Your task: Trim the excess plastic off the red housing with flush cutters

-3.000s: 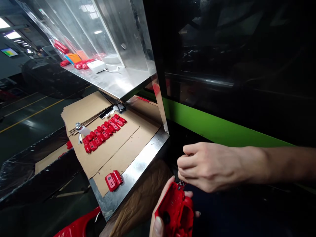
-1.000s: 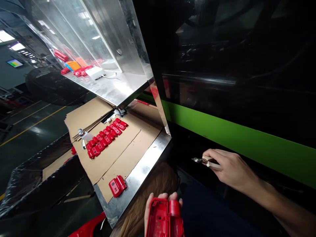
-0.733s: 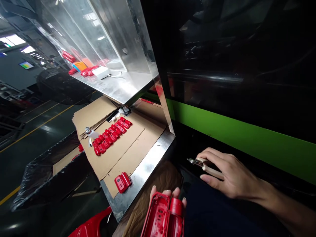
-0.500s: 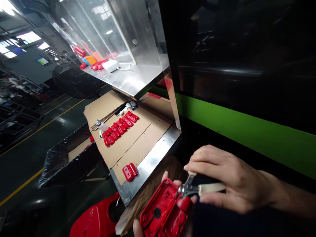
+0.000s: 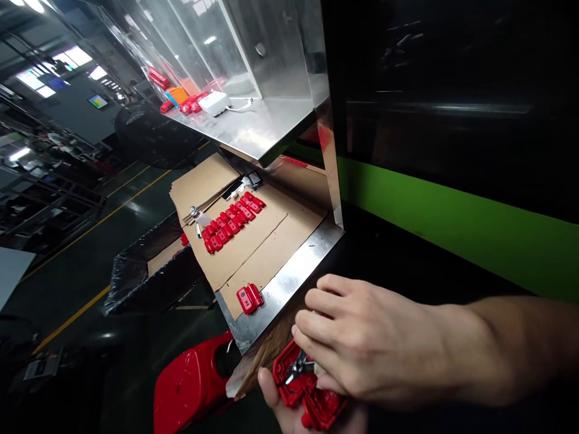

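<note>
Low in the view, my left hand (image 5: 289,417) is closed round a red plastic case (image 5: 324,408), its thumb at the left edge. The case lies hinged open with its ribbed inside facing up. My right hand (image 5: 357,337) is closed on small cutting pliers (image 5: 298,366) and covers most of their handles. Their metal jaws are over the inside of the case; whether they touch it I cannot tell. A similar, closed red case (image 5: 249,298) lies near the front edge of the bench, beyond my hands.
Double rows of red cases (image 5: 231,223) lie on the cardboard (image 5: 260,256) of the metal bench (image 5: 296,259). A bottle (image 5: 201,217) stands beside them. A metal shelf (image 5: 266,123) overhangs the bench. At left are a plastic-lined bin (image 5: 131,277) and a red stool (image 5: 192,386); a green-banded machine (image 5: 452,205) stands right.
My right hand has moved left and down over the case, bringing the pliers' jaws from its upper right edge to its inside. The case has turned, and the view has shifted slightly.
</note>
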`<state>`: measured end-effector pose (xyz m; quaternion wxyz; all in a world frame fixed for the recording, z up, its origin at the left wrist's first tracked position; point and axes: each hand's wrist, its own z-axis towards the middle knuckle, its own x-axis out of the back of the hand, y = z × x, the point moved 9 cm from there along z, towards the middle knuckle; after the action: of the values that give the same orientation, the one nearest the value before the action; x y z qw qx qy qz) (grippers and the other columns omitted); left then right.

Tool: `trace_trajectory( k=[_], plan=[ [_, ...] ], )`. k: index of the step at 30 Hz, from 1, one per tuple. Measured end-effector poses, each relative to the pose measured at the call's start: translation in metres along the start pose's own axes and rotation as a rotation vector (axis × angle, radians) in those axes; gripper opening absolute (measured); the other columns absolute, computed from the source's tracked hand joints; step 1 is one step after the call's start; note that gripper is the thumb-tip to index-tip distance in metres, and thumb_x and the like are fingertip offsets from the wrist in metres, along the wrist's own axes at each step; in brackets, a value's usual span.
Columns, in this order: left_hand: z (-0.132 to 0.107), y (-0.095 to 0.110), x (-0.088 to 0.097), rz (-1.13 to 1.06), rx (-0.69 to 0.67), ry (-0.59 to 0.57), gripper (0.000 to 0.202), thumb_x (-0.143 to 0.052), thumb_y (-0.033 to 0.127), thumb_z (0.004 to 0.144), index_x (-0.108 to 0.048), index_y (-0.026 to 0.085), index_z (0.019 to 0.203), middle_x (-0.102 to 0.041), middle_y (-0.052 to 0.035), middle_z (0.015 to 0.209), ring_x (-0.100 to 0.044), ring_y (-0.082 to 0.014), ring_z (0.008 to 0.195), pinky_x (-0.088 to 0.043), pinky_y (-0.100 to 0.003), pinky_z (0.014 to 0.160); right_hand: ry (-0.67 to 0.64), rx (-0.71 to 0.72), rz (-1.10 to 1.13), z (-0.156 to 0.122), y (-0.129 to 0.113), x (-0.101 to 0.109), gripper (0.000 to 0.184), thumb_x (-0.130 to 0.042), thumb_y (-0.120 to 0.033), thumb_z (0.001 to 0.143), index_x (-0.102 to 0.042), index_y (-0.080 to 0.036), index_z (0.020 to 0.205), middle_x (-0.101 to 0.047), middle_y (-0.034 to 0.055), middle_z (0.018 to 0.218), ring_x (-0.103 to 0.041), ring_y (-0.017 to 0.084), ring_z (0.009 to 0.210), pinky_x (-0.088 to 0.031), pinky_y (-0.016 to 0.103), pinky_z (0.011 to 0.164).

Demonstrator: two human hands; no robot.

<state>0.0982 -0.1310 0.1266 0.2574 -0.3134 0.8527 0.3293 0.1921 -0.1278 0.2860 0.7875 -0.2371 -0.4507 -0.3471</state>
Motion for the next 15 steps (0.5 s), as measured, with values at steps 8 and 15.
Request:
trace_trajectory(
  k=[8, 15],
  plan=[
    [-0.013, -0.011, -0.02, -0.15, 0.016, 0.237, 0.06, -0.039, 0.068, 0.093, -0.079, 0.024, 0.083, -0.079, -0.0063, 0.09, -0.074, -0.0179, 0.08, -0.062, -0.03, 0.071, -0.025, 0.014, -0.005, 0.0, 0.002, -0.004, 0.027, -0.054, -0.03, 0.097, -0.071, -0.011, 0.088, -0.057, 0.0067, 0.087, -0.045, 0.024, 0.081, -0.032, 0.039, 0.068],
    [-0.012, -0.014, -0.021, -0.134, 0.057, 0.181, 0.064, -0.031, 0.064, 0.096, -0.079, 0.024, 0.085, -0.078, -0.0096, 0.09, -0.072, -0.0165, 0.072, -0.061, -0.028, 0.068, -0.038, 0.013, 0.005, -0.001, 0.006, -0.003, 0.03, -0.055, -0.033, 0.098, -0.071, -0.01, 0.088, -0.058, 0.007, 0.086, -0.046, 0.024, 0.081, -0.032, 0.039, 0.068]
  ],
)
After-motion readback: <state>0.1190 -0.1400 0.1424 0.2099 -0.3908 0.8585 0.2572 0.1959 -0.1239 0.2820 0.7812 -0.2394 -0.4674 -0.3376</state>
